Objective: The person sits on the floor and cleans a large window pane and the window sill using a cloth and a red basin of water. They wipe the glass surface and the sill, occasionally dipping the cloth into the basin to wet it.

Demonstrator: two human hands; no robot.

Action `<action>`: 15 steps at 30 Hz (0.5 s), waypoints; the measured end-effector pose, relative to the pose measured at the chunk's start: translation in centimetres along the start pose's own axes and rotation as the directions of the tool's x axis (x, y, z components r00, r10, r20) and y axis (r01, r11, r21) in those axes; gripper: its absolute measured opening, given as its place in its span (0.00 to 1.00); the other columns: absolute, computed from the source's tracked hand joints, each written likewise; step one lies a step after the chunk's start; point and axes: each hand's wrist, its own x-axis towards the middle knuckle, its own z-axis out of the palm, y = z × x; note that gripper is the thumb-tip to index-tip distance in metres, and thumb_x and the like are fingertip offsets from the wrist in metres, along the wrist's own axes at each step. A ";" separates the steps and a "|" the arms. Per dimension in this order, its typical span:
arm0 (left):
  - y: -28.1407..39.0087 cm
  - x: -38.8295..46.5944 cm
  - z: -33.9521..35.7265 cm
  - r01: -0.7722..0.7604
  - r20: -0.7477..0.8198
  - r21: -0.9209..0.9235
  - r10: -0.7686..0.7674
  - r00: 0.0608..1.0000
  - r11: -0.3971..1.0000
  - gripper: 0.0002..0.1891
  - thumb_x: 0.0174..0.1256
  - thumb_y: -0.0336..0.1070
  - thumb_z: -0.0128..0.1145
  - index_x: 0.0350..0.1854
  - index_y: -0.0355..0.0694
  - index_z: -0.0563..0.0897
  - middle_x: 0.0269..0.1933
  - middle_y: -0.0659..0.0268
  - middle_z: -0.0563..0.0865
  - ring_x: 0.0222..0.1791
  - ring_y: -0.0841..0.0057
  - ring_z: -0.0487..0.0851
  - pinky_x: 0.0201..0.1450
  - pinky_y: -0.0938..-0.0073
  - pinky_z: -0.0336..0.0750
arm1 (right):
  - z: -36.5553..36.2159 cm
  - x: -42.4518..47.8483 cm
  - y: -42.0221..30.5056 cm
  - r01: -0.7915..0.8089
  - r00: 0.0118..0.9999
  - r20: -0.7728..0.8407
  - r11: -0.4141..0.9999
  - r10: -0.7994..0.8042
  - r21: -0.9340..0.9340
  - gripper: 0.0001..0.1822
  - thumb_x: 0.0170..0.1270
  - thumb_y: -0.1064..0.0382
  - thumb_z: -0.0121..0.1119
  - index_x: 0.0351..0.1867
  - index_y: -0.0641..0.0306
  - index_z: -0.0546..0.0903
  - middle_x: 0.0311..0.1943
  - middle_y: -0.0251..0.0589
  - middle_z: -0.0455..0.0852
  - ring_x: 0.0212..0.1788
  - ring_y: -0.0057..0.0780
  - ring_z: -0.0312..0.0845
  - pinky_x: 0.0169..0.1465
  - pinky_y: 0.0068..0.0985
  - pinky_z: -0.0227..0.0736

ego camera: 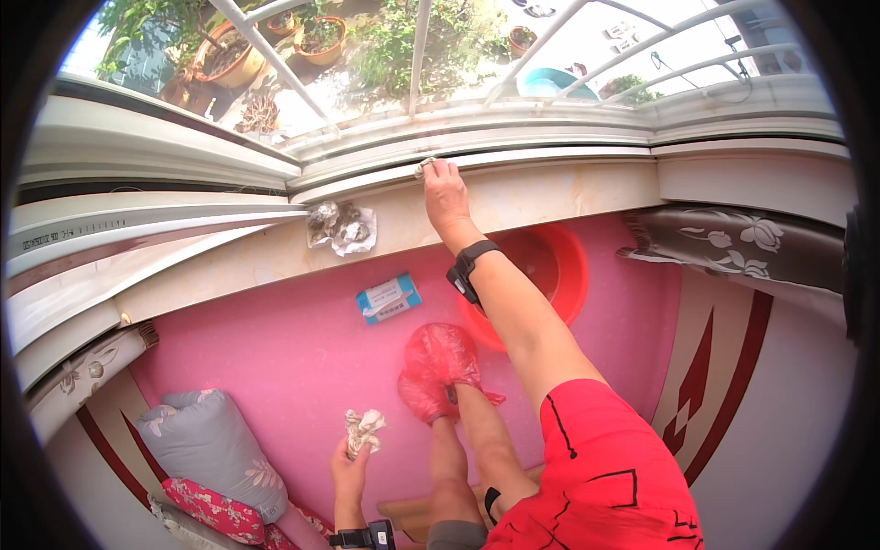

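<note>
My right hand (445, 196) reaches forward to the white window track (536, 157). Pinched in its fingertips is a small wad of soiled tissue (424, 167), pressed at the frame's inner edge. Lower down, my left hand (349, 474) holds a crumpled, brown-stained tissue (364, 432) above the pink surface. A pile of dirty used tissues (342, 228) lies on the pale stone windowsill (392, 213), left of my right hand. On the pink surface beneath the sill is a blue and white tissue pack (388, 299) with a tissue sticking out.
A red plastic basin (574, 275) stands partly behind my right forearm. Red plastic bags (440, 364) cover my feet. Pillows (213, 447) lie at lower left. Patterned curtains (742, 240) hang at the sides. White bars (421, 55) cross the window, with potted plants (323, 40) outside.
</note>
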 end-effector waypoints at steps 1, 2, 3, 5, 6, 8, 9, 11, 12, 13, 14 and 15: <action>0.0 -0.1 0.0 0.005 -0.003 0.001 -0.005 1.000 1.000 0.17 0.63 0.26 0.63 0.55 0.31 0.80 0.44 0.67 0.86 0.42 0.84 0.81 0.47 0.81 0.75 | -0.9 -0.5 2.3 -0.117 0.993 -0.014 0.993 0.117 -0.025 0.09 0.53 0.74 0.58 0.37 0.63 0.79 0.41 0.43 0.79 0.46 0.41 0.75 0.46 0.32 0.79; -0.2 -0.3 0.1 0.009 -0.008 0.002 -0.009 1.000 1.000 0.17 0.62 0.27 0.63 0.54 0.31 0.81 0.43 0.67 0.86 0.41 0.83 0.81 0.46 0.80 0.75 | -2.3 -0.9 4.3 -0.234 0.972 0.010 0.970 0.235 -0.064 0.06 0.57 0.72 0.58 0.36 0.63 0.80 0.41 0.44 0.79 0.47 0.42 0.75 0.47 0.33 0.79; -0.4 -0.4 0.1 0.012 -0.012 0.001 -0.012 1.000 1.000 0.17 0.62 0.28 0.64 0.53 0.32 0.81 0.42 0.67 0.86 0.41 0.83 0.81 0.45 0.79 0.76 | -3.3 -1.5 6.2 -0.395 0.904 0.117 0.908 0.411 -0.137 0.04 0.60 0.71 0.57 0.36 0.64 0.81 0.42 0.44 0.79 0.48 0.43 0.75 0.47 0.35 0.79; -0.8 -0.4 0.2 -0.013 -0.011 -0.017 0.013 1.000 1.000 0.17 0.62 0.28 0.65 0.53 0.32 0.81 0.43 0.67 0.87 0.41 0.83 0.81 0.46 0.79 0.76 | -4.0 -3.3 8.4 -0.539 0.822 0.116 0.828 0.557 -0.155 0.05 0.63 0.70 0.56 0.36 0.63 0.82 0.41 0.43 0.78 0.47 0.43 0.76 0.46 0.37 0.79; -1.2 -0.5 0.5 -0.020 -0.021 -0.036 0.019 1.000 0.999 0.17 0.62 0.28 0.65 0.53 0.32 0.81 0.43 0.67 0.87 0.41 0.83 0.81 0.46 0.79 0.76 | -4.8 -3.6 7.7 -0.532 0.836 0.090 0.840 0.541 -0.111 0.05 0.63 0.70 0.56 0.36 0.63 0.82 0.41 0.42 0.78 0.47 0.43 0.77 0.46 0.37 0.79; -1.4 -0.4 0.7 -0.016 -0.017 -0.035 0.016 1.000 0.999 0.18 0.62 0.28 0.65 0.54 0.32 0.81 0.43 0.67 0.87 0.41 0.83 0.81 0.46 0.79 0.76 | -4.6 -3.4 2.8 -0.322 0.945 0.100 0.940 0.311 0.114 0.04 0.60 0.70 0.57 0.35 0.61 0.82 0.40 0.42 0.78 0.45 0.42 0.77 0.45 0.37 0.78; -1.4 -0.4 0.6 -0.015 -0.020 -0.030 0.015 1.000 0.999 0.18 0.62 0.28 0.65 0.54 0.32 0.81 0.43 0.67 0.87 0.42 0.83 0.81 0.46 0.79 0.76 | -3.6 -2.9 0.1 -0.201 0.980 0.057 0.960 0.193 0.196 0.05 0.58 0.70 0.57 0.35 0.60 0.82 0.39 0.41 0.78 0.45 0.40 0.77 0.45 0.35 0.77; 0.1 -0.7 0.8 -0.009 -0.010 0.004 0.009 1.000 1.000 0.18 0.62 0.28 0.65 0.54 0.32 0.81 0.43 0.67 0.87 0.42 0.84 0.81 0.46 0.79 0.76 | -1.4 -1.3 -5.8 0.046 0.999 -0.018 0.958 -0.043 0.284 0.06 0.54 0.69 0.58 0.34 0.58 0.82 0.38 0.39 0.78 0.45 0.37 0.76 0.44 0.33 0.75; 0.7 -0.9 0.9 -0.004 -0.013 0.022 0.004 1.000 1.000 0.18 0.62 0.28 0.65 0.55 0.32 0.81 0.44 0.67 0.87 0.42 0.84 0.81 0.46 0.80 0.76 | -0.4 -0.1 -8.2 0.167 0.986 -0.043 0.941 -0.161 0.293 0.06 0.52 0.68 0.58 0.33 0.58 0.82 0.38 0.38 0.78 0.45 0.36 0.76 0.44 0.32 0.74; 0.9 -0.8 0.8 -0.013 -0.013 0.020 0.013 1.000 1.000 0.18 0.62 0.28 0.64 0.54 0.32 0.81 0.43 0.68 0.86 0.41 0.84 0.81 0.46 0.80 0.75 | 0.7 0.8 -9.9 0.242 0.967 0.016 0.940 -0.253 0.242 0.05 0.53 0.68 0.58 0.32 0.57 0.81 0.40 0.38 0.78 0.46 0.35 0.75 0.46 0.31 0.74; 1.1 -0.9 0.6 -0.021 -0.011 0.021 0.021 1.000 1.000 0.17 0.63 0.27 0.64 0.54 0.31 0.81 0.43 0.68 0.86 0.41 0.85 0.81 0.46 0.80 0.75 | 1.6 1.5 -10.8 0.316 0.938 0.080 0.929 -0.336 0.195 0.04 0.53 0.68 0.57 0.30 0.57 0.81 0.42 0.37 0.77 0.48 0.35 0.75 0.48 0.30 0.74; 1.1 -1.0 0.3 -0.027 -0.013 0.016 0.027 1.000 1.000 0.16 0.63 0.27 0.63 0.54 0.31 0.81 0.43 0.69 0.86 0.41 0.85 0.80 0.46 0.81 0.75 | 2.4 2.2 -11.3 0.325 0.934 0.106 0.935 -0.341 0.140 0.02 0.54 0.67 0.57 0.29 0.57 0.80 0.42 0.37 0.77 0.49 0.34 0.74 0.48 0.30 0.72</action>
